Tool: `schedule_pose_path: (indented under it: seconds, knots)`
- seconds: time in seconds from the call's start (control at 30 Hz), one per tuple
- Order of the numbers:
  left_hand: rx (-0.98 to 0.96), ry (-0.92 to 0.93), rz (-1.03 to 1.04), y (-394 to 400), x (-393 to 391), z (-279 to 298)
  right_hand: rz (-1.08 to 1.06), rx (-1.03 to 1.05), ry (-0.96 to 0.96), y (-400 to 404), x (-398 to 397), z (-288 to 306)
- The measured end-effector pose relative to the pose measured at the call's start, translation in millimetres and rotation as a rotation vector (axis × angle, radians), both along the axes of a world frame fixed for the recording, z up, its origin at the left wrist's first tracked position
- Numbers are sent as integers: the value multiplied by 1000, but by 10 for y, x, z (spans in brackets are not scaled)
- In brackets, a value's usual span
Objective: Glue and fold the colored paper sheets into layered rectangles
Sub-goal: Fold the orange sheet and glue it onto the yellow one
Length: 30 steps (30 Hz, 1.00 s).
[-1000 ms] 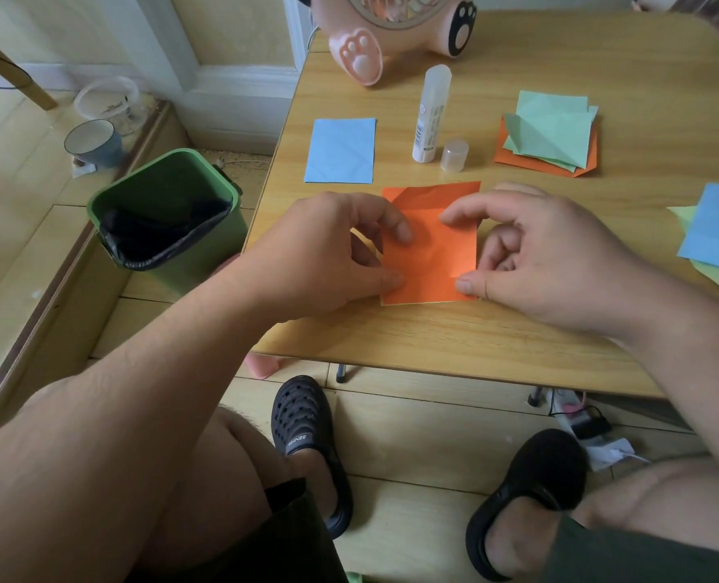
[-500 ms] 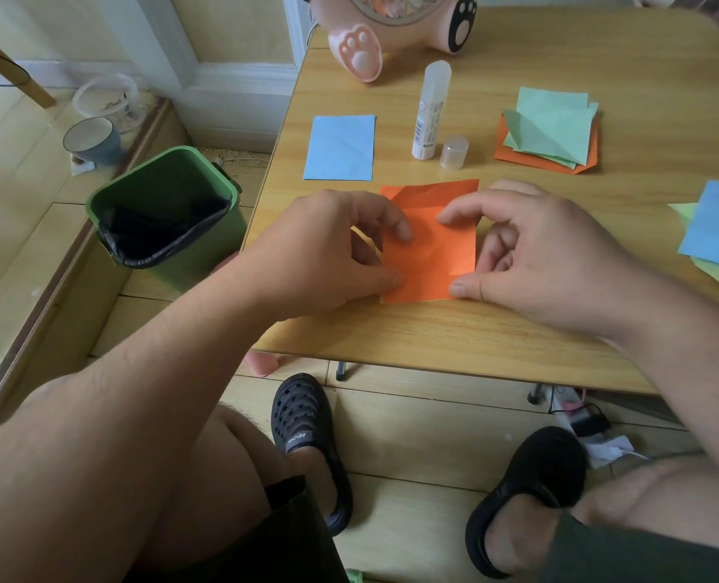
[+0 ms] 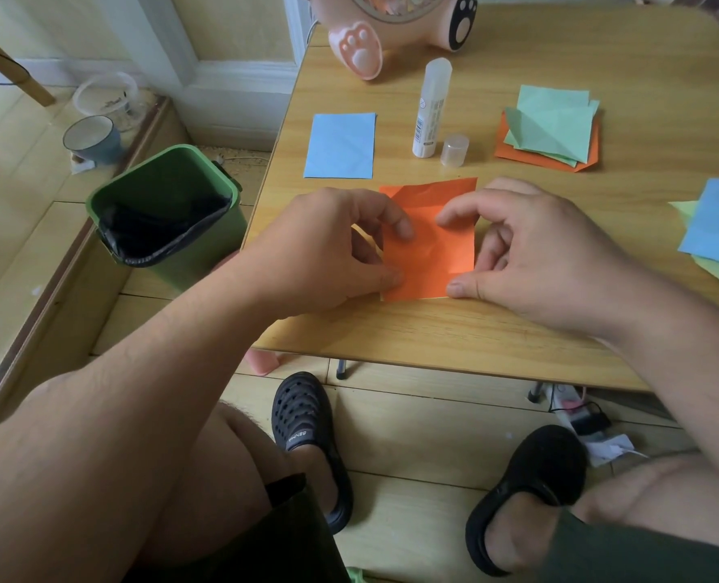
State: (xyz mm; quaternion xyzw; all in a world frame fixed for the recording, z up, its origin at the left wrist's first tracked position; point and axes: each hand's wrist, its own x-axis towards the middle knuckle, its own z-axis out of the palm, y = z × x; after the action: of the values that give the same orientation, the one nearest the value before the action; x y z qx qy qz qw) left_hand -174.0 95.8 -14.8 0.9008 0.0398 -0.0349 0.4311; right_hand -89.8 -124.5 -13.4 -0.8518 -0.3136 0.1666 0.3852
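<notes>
Folded orange paper rectangle (image 3: 431, 250) lies near wooden table (image 3: 433, 330) front edge; left hand (image 3: 328, 250) and right hand (image 3: 530, 250) pin it with curled fingertips (thumbs low). Advice: align edges, then crease firmly.

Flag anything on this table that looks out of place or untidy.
The glue stick stands uncapped, its cap sitting apart beside it, so the glue may dry. The green and orange paper pile is fanned askew rather than squared. The orange sheet under both hands looks creased near its top edge. Nothing is spilled.
</notes>
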Motion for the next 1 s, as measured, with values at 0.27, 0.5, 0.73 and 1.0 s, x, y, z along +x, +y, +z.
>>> schedule_pose_path:
  seconds: [0.27,0.5,0.73,1.0]
  knots:
    - [12,4,0,2,12,-12,-17,-3,-32,-10,20,-40]
    - [9,5,2,4,9,-11,-42,-43,-41,3,-4,-18]
    - [18,5,-2,0,11,-2,-38,-86,-52,10,-12,-1]
    - [28,9,-1,-3,13,1,-38,-52,-18,-14,41,-36]
